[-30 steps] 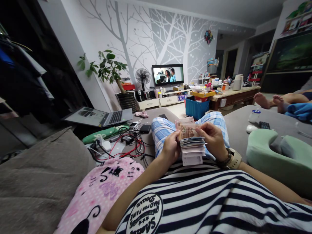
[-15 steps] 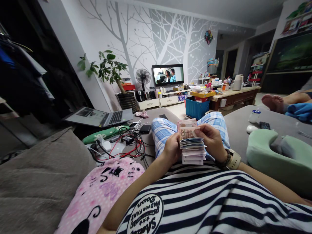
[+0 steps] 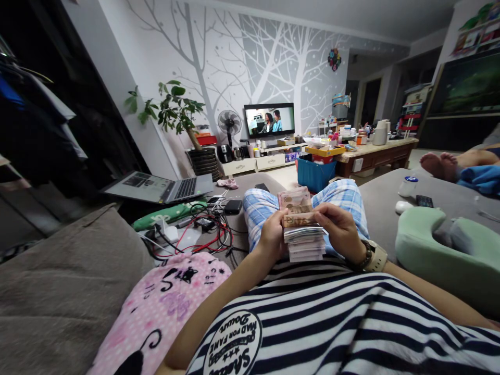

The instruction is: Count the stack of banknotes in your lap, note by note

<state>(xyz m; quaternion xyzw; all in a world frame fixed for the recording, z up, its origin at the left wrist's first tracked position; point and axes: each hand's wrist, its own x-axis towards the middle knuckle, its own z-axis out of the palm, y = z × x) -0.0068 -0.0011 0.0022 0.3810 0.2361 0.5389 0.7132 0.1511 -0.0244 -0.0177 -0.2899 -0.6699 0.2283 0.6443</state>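
Observation:
A stack of banknotes is held over my lap, its lower ends fanned out toward me. My left hand grips the stack's left side, thumb on top. With thumb and fingers, my right hand pinches the right edge of a brownish banknote marked 20, which is bent over across the stack. Pinkish-brown notes stick up beyond it. A pale watch and a dark bead bracelet circle my right wrist.
Left of my legs lie tangled cables, a laptop and a pink cat-print cloth. On the right are a green neck pillow, a white mouse and a remote. Another person's feet rest beyond.
The banknotes have shifted slightly left. The top note, flatter before, now bends over toward me under my right fingers, and more of the notes behind it shows.

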